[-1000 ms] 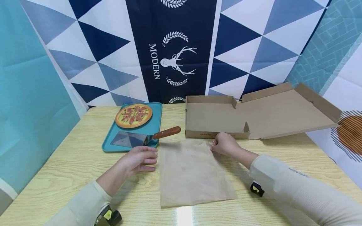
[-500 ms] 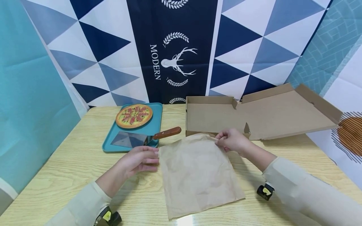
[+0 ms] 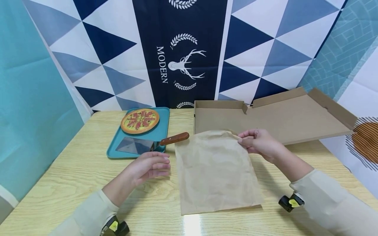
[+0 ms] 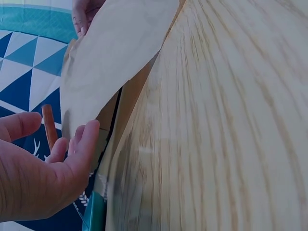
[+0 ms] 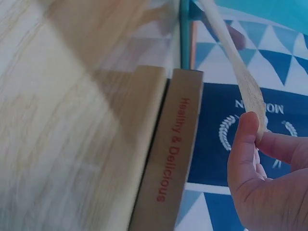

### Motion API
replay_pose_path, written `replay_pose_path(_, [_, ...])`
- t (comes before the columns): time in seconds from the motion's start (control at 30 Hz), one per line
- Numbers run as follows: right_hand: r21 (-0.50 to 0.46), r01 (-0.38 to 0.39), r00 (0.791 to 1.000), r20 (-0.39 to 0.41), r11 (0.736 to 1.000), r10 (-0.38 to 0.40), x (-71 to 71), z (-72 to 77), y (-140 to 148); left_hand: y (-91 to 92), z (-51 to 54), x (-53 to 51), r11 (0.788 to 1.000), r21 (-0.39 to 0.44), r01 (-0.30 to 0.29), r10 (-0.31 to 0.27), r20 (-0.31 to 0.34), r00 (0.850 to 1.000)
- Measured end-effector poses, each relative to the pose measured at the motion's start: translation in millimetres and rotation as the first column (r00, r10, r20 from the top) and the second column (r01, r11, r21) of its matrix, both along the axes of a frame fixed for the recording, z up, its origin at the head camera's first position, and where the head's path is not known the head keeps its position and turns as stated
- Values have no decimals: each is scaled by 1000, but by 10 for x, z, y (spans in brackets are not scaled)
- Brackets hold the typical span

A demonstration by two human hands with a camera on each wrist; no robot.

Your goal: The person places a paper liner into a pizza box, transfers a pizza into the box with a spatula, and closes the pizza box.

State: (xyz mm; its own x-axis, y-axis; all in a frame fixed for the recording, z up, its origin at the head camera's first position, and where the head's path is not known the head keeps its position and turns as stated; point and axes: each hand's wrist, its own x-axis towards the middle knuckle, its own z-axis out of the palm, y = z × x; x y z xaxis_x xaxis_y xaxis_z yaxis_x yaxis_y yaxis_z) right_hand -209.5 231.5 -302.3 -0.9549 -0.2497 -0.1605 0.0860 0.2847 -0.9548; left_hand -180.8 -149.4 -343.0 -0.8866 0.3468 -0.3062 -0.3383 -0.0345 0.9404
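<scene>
Raised above the table, a sheet of brown paper [image 3: 217, 173] hangs by its far right corner from my right hand [image 3: 264, 146]. Thumb and fingers pinch that corner, and the right wrist view shows the paper [image 5: 250, 91] nearly edge-on. My left hand [image 3: 149, 166] hovers left of the sheet with relaxed, parted fingers and holds nothing. Just beyond it, a wooden-handled pizza server [image 3: 174, 139] lies with its blade on a teal tray [image 3: 163, 121]. A pizza [image 3: 139, 121] also sits on that tray.
An unfolded cardboard pizza box [image 3: 274, 121] stands behind the paper, its lid laid out to the right. Its front wall [image 5: 171, 149] reads "Healthy & Delicious". Patterned cloth [image 3: 180, 65] hangs along the back of the wooden table [image 3: 73, 164].
My right hand has lifted the paper off the table and carried it to the right, now overlapping the box's front. The left hand has shifted slightly right.
</scene>
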Motion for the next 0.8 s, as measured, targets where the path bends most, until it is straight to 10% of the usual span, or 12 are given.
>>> replay_pose_path(0.8, [-223,113,990,-62,968,-130,155,210,581,309,24,-68,994,67,84,-81,-46,996])
